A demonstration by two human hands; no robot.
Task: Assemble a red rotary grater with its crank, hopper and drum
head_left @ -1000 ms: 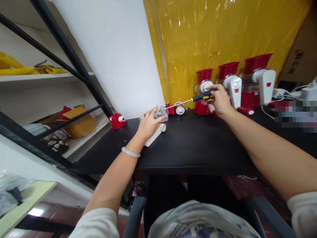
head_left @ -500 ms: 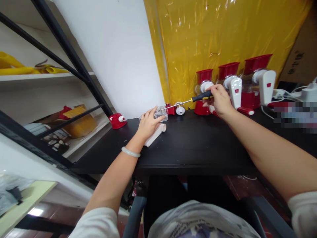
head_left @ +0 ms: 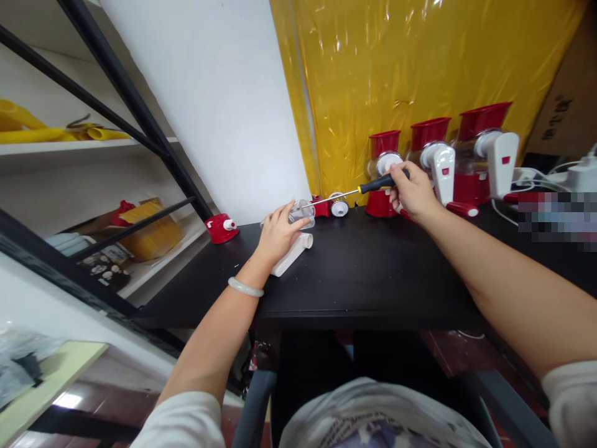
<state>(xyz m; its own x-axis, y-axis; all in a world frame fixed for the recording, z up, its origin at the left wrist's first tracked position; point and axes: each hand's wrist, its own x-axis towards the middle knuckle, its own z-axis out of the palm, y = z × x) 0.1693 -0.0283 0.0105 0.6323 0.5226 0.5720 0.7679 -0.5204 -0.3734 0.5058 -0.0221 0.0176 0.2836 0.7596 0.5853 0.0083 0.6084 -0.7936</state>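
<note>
My left hand (head_left: 278,235) is wrapped over a clear plastic part (head_left: 305,216) lying on the black table (head_left: 368,267). My right hand (head_left: 410,190) grips the dark handle of a screwdriver (head_left: 373,185), whose metal shaft points left into the clear part's open end. Where the tip ends inside the plastic is too small to tell. Just below my left hand lies a white crank handle (head_left: 293,254), partly under the palm. Behind the shaft sits a red part (head_left: 321,206) with a white and clear round piece (head_left: 339,207) beside it.
A red base (head_left: 221,228) with a white spout stands at the table's left end. Three red and white crank machines (head_left: 386,146) line the back right, near white cables (head_left: 532,178). Black-framed shelves (head_left: 158,149) rise at the left; yellow sheeting (head_left: 354,81) hangs behind.
My right fingers have shifted slightly on the screwdriver's handle, and the screwdriver has moved a little to the left. My left hand stays nearly still on the clear part.
</note>
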